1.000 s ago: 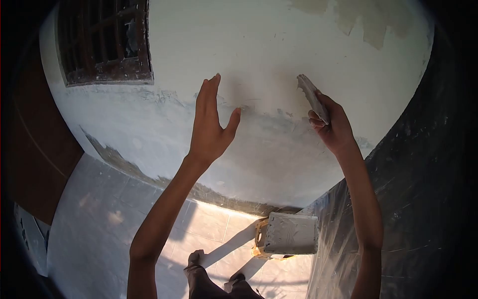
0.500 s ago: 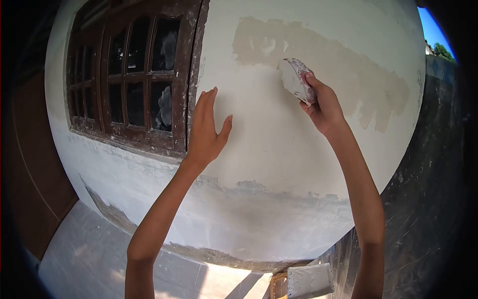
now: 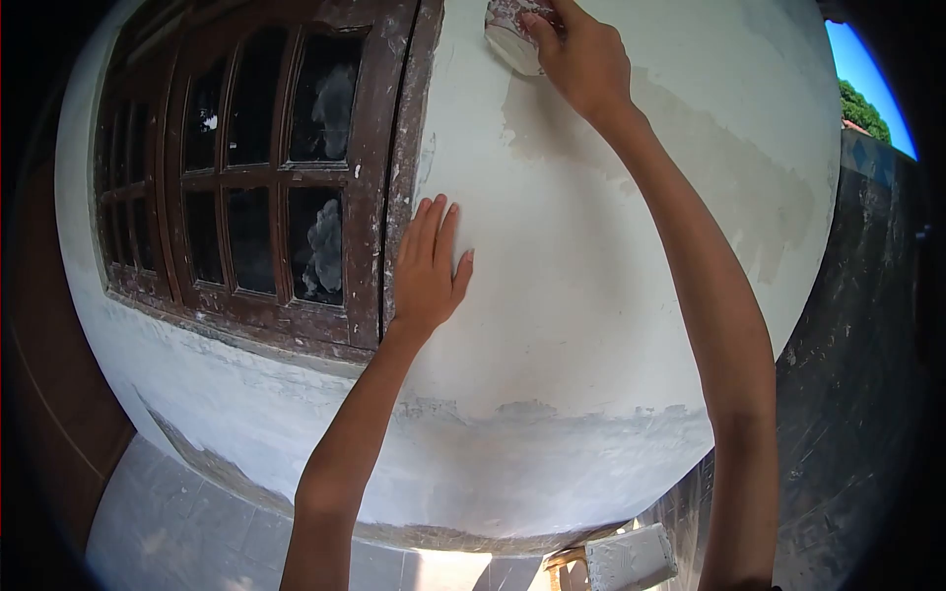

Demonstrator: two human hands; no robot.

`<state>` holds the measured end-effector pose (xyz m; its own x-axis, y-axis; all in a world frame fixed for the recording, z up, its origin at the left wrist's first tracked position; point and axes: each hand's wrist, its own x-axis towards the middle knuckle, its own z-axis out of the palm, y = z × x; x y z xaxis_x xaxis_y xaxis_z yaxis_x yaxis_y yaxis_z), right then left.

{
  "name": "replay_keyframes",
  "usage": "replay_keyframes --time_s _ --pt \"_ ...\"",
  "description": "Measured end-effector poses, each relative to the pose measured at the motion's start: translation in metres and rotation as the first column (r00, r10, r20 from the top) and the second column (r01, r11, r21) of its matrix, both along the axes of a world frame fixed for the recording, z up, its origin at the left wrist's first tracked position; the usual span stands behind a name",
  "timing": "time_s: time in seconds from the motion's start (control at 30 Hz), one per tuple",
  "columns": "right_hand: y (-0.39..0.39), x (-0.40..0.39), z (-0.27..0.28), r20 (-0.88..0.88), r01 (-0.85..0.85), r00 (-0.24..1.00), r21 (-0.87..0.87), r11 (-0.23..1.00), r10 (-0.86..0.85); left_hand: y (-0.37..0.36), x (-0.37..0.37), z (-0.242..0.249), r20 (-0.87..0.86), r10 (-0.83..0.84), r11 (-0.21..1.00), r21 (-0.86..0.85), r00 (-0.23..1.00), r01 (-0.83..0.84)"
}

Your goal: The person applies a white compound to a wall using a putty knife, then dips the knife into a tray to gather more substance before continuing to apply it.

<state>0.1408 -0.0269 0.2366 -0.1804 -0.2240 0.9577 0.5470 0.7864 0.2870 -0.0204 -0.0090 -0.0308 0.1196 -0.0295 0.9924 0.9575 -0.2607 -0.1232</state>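
High on the cream wall [image 3: 532, 315], my right hand [image 3: 591, 64] grips a putty scraper [image 3: 510, 41] smeared with white and reddish residue. The scraper's pale lower edge is right at the wall surface, just above a beige, damp-looking patch [image 3: 729, 167] that stretches to the right. My left hand [image 3: 426, 281] lies flat at the wall beside the window frame [image 3: 394, 167], fingers extended upward and thumb apart, holding nothing.
A brown wooden window [image 3: 276, 172] with dark panes fills the upper left. Below, rough grey edging runs along the wall's base above grey floor tiles [image 3: 197, 522]. A white-coated rectangular board [image 3: 633, 558] sits at the bottom right, near a dark wall [image 3: 847, 374].
My right hand has carried the scraper up and left across the wall. My left hand now lies flatter, its fingers closer together. The camera view has shifted slightly.
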Motion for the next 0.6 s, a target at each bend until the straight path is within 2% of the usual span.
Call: replay_keyframes --time_s 0.03,0.1,0.23,0.3,0.4,0.6 --pt "-0.002 -0.005 0.002 -0.003 0.004 1.000 0.002 1.000 -0.004 0.001 -0.002 -0.001 -0.007 -0.024 1.000 0.012 1.000 0.024" --pt "-0.003 -0.011 0.005 0.074 0.040 0.996 0.148 0.988 -0.052 0.000 -0.004 -0.002 -0.016 -0.051 0.998 0.021 0.999 0.051" --pt "0.000 -0.017 0.009 0.083 0.139 0.983 0.216 0.966 -0.161 0.000 -0.003 -0.002 -0.019 -0.042 0.999 0.024 0.999 0.043" --pt "0.001 -0.018 0.008 0.089 0.164 0.973 0.368 0.915 -0.211 0.001 -0.004 -0.003 -0.023 -0.039 0.999 0.029 0.999 0.039" --pt "0.005 -0.021 0.004 0.067 0.189 0.968 0.428 0.884 -0.240 0.001 -0.004 -0.001 -0.027 -0.082 0.996 0.030 0.996 0.083" --pt "0.013 -0.024 -0.005 0.050 0.195 0.968 0.476 0.858 -0.247 0.002 -0.004 -0.003 -0.021 -0.044 0.999 0.009 0.999 0.045"
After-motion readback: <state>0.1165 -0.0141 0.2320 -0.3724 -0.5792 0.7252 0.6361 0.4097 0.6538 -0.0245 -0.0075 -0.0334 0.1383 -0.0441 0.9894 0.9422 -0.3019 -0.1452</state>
